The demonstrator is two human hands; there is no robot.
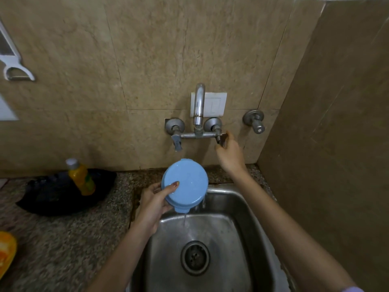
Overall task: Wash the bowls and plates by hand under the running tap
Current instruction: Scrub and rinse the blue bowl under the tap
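Filling the lower middle of the view, a steel sink (231, 239) holds only a wet sheen and a round drain (195, 257) at its bottom. Left of it, on the speckled stone worktop (69, 239), lies a wide black dish (52, 197) with a yellow bottle (82, 178) standing tilted inside it, white cap up. The task's thing, a blue dish (187, 184), is held over the sink's back left corner, just below the tap (199, 106), flat face toward the camera. A thin stream of water (185, 220) runs off its lower lip into the sink. The left hand (153, 205) grasps it at its left edge, thumb across the face and the other fingers (147, 191) curled behind.

Brown tiled wall closes off the back and the right side. The tap stands out from it above a crossbar with two handles. The right hand (229, 154) reaches up to the right handle (221, 139), its fingers (228, 137) pinching it; the left handle (176, 142) hangs free. A white switch plate (216, 104) sits behind the spout, and a separate valve (254, 121) sticks out further right.

An orange object (6, 249) and a white wall holder (14, 66) are cut off by the left edge. Whether the blue dish is a bowl or a lid is hard to tell, and water leaving the spout cannot be made out
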